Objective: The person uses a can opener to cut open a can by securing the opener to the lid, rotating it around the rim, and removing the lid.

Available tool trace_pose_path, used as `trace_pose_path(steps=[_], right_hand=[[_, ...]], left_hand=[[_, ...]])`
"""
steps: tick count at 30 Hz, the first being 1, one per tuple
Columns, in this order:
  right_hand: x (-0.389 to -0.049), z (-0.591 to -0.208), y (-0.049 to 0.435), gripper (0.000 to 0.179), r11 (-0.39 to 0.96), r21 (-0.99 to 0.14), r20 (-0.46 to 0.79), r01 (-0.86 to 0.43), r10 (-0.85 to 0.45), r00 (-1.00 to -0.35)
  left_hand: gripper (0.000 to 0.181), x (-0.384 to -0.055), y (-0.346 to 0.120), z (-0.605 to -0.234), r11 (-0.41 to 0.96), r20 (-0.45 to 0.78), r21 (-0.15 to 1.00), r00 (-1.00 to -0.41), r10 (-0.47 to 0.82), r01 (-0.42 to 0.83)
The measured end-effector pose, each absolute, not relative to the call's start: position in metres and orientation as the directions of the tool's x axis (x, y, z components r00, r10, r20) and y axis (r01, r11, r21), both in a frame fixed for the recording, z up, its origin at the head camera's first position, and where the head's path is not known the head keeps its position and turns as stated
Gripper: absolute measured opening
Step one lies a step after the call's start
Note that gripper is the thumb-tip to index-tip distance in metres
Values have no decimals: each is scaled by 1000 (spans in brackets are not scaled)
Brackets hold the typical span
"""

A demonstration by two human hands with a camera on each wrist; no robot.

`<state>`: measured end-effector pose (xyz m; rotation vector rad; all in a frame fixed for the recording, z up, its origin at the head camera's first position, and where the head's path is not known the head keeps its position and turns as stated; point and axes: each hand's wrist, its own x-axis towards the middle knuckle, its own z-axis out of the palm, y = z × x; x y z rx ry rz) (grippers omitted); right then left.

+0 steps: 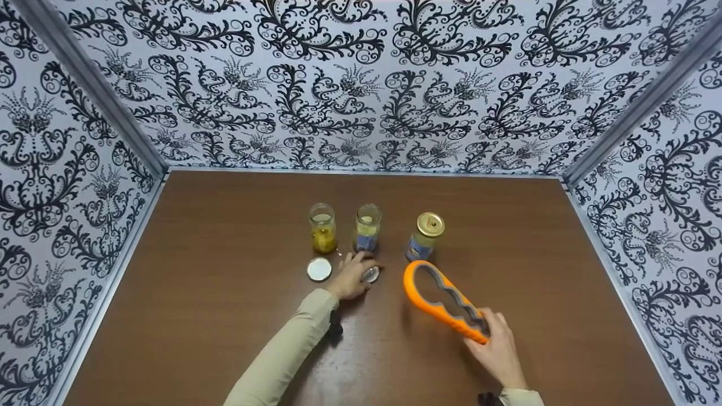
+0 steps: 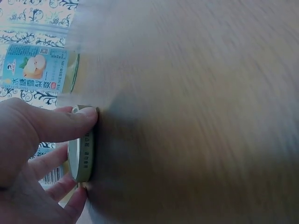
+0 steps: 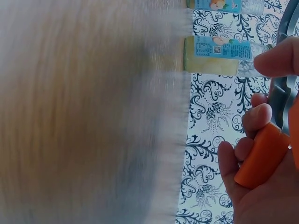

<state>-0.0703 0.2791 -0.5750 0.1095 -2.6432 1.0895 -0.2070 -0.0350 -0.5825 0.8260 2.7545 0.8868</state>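
Note:
My left hand [image 1: 350,279] pinches a round metal jar lid [image 1: 370,274], held on edge between thumb and fingers in the left wrist view, close to the tabletop. Just beyond stands a lidless glass jar [image 1: 366,228] with a blue label. To its left is another lidless jar [image 1: 323,234] with yellow contents, and a second lid [image 1: 319,269] lies white side up in front of it. My right hand [image 1: 499,349] grips an orange jar opener [image 1: 445,316] with grey toothed inner edges, tilted above the table. Beyond the opener's ring stands a jar [image 1: 420,246] with its gold lid on.
The brown wooden table [image 1: 225,225] is bounded by black-and-white patterned walls [image 1: 361,113] at the back and both sides. A small white bit [image 1: 339,254] lies near the left jar.

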Motion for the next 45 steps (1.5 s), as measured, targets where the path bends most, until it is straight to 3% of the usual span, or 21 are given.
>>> trace_pose_path(steps=[12, 26, 34, 45], right_hand=[[-69, -576, 284, 45, 725, -672, 286, -151, 66, -956], [-67, -572, 293, 44, 734, -675, 240, -78, 119, -964], [-69, -568, 294, 41, 735, -678, 182, -1, 167, -969], [-68, -566, 298, 44, 740, -672, 177, 13, 177, -968]], left_hand=[[60, -208, -26, -575, 630, 132, 617, -852, 506, 471], [59, -204, 1, -564, 549, 254, 669, -848, 465, 502], [71, -209, 24, -559, 557, 214, 725, -901, 378, 406], [70, -225, 43, -560, 535, 196, 785, -945, 263, 312]])
